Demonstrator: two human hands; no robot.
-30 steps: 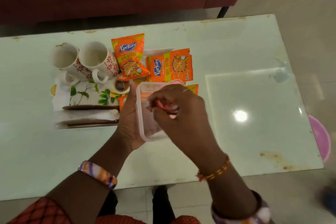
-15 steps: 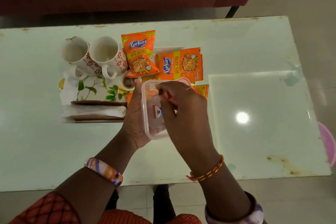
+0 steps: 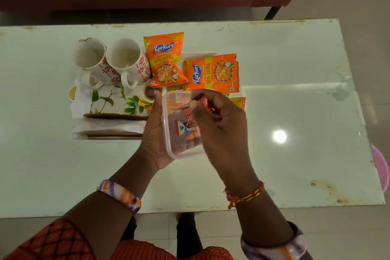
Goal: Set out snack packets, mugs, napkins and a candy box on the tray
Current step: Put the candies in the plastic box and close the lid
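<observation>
The clear, thin-walled plastic candy box [image 3: 179, 150] sits cupped in the left hand [image 3: 155, 131], palm under its left wall and base, held over the pale glass-topped table [image 3: 295, 112] just near-side of the white tray [image 3: 200, 55]. The right hand [image 3: 221, 124] reaches in from the box's right, fingertips [image 3: 193, 104] pinching a small red-wrapped sweet [image 3: 201, 99] over the open top. Judged light and somewhat flexible — the walls would likely bow if squeezed, so support from beneath, as now, or a hold on the stiffer rim suits it; smooth plastic, possibly slippery; loose sweets [image 3: 182, 129] inside could spill if it tilts. Count beyond the left hand: two white ceramic mugs with red flower print [image 3: 126, 59], side by side, handles toward the person — fragile, best lifted by handle or body. Two orange Kurkure snack packets [image 3: 213, 73] show fully, and orange corners of more peep out beside the right hand; the total cannot be told. Packets are light, crinkly, crushable. White napkins with green leaf print [image 3: 109, 99] lie left of the left hand — number unclear. One candy box.
</observation>
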